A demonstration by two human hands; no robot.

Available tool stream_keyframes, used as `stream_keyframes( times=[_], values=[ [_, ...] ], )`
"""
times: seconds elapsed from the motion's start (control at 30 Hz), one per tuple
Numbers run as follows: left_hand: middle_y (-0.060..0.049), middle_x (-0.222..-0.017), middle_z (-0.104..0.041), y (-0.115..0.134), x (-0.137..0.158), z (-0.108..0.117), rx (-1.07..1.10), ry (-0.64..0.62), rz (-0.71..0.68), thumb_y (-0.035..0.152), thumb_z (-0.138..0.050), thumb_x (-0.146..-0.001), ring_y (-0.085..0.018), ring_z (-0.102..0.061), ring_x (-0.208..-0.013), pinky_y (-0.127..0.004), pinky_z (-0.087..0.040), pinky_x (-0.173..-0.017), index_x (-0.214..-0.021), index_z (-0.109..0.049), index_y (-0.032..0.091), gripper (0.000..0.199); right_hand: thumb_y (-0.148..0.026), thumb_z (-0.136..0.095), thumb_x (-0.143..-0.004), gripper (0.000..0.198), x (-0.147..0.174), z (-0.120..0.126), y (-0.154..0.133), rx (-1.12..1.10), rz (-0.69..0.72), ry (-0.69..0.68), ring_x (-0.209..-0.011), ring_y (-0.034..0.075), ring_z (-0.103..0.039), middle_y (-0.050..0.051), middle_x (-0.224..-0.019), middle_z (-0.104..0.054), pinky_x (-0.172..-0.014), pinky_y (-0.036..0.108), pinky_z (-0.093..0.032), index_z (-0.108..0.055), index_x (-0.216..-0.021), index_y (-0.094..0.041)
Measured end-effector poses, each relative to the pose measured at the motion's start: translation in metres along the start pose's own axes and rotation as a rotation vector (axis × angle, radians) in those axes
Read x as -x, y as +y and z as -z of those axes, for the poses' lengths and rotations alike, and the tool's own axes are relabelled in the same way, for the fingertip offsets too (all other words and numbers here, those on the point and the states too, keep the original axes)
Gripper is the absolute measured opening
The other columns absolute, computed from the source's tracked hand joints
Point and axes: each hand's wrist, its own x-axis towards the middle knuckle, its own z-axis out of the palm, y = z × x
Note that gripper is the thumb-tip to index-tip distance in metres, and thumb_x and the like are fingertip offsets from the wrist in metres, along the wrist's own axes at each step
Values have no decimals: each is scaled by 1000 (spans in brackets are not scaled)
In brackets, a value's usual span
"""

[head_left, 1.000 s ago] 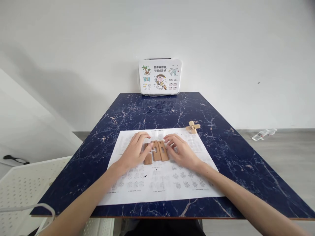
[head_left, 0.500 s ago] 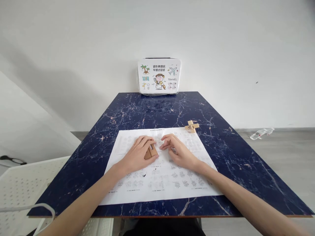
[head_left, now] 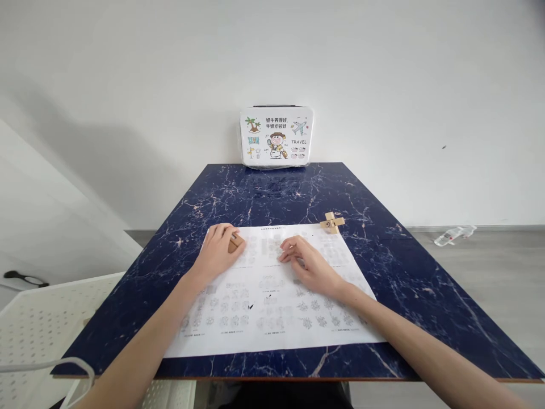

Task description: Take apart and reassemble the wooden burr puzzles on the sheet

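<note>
My left hand (head_left: 214,250) is wrapped round a brown wooden block (head_left: 235,243) near the upper left corner of a printed paper sheet (head_left: 230,346). A small notch or slot shows on the block's upper part, but my fingers hide much of it. Over the middle of the sheet rests my right hand (head_left: 310,264), its fingers loosely curled and apart, with nothing visible in them. At the sheet's upper right corner lies a cross-shaped wooden puzzle (head_left: 332,222) of interlocking pale bars.
A white case (head_left: 276,136) with cartoon prints stands against the wall at the back of the blue marbled table (head_left: 276,196). A white perforated surface (head_left: 42,318) with a cable is at the left. A clear plastic bottle (head_left: 453,235) lies on the floor, right.
My left hand has moved left and slightly away from me, carrying the brown block from the sheet's middle to its upper left. My right hand has barely moved. The view has tilted slightly.
</note>
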Motion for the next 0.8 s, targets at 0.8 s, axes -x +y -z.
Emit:
stream_keyframes(
  times=[0.8],
  values=[
    [-7, -104, -69, 21, 5, 15, 22, -23, -269, 29, -47, -105, -24, -66, -96, -40, -52, -89, -103, -65, 23, 20, -42, -54, -99, 40, -12, 20, 18, -127, -211, 438, -65, 17, -67, 2, -102, -63, -52, 29, -50, -37, -131, -27]
  ],
)
